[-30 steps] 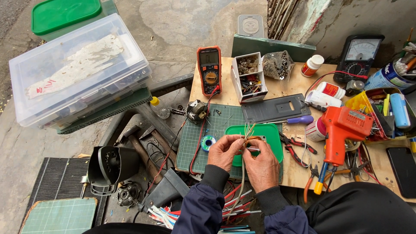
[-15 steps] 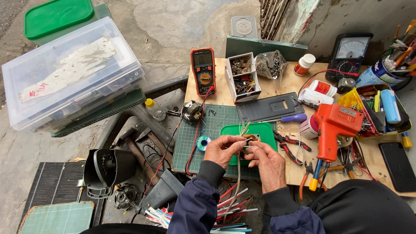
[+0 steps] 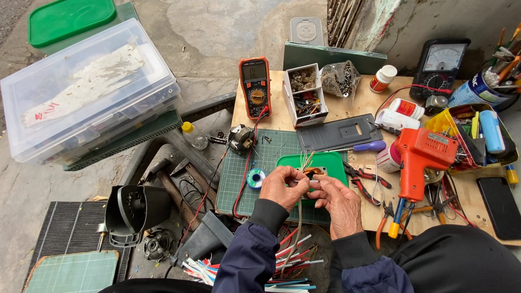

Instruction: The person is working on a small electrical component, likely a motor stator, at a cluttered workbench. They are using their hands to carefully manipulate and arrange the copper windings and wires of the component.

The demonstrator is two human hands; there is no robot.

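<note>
My left hand (image 3: 282,187) and right hand (image 3: 337,202) meet over the green plastic lid (image 3: 312,163) on the wooden surface (image 3: 358,103), both pinching a small bundle of thin tan wires (image 3: 307,160) between fingertips. Since half a second ago they have barely shifted. A round solder spool (image 3: 255,178) sits just left.

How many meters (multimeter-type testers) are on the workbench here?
2. An orange-cased digital multimeter lies at the bench's left edge above the green cutting mat; a black analog meter leans at the back right. Clutter may hide others.
</note>
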